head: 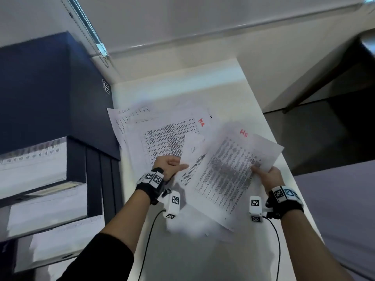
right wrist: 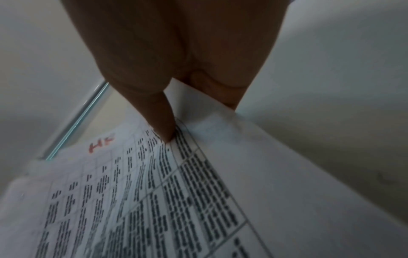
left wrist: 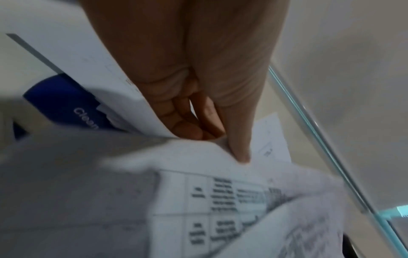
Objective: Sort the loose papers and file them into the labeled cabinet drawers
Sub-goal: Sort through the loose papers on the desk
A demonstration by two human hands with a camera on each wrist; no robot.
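Loose printed papers [head: 162, 136] lie spread on a white table [head: 233, 94]; one carries a red "HR" mark. My right hand [head: 263, 173] pinches the right edge of a lifted table-printed sheet [head: 229, 171] also marked "HR" in red [right wrist: 101, 144], thumb on top. My left hand [head: 172, 165] pinches a narrower text sheet [head: 192, 157] at its left edge, thumb [left wrist: 240, 153] pressed on the paper, fingers curled beneath. The dark blue cabinet [head: 50, 88] stands at the left, with pulled-out drawers [head: 40, 179] holding white papers.
The table's right edge drops to a dark floor [head: 324, 128]. A glass partition edge [head: 89, 31] runs behind the cabinet. More sheets [head: 203, 226] lie under my hands near the front. A blue item with white lettering [left wrist: 73, 108] shows in the left wrist view.
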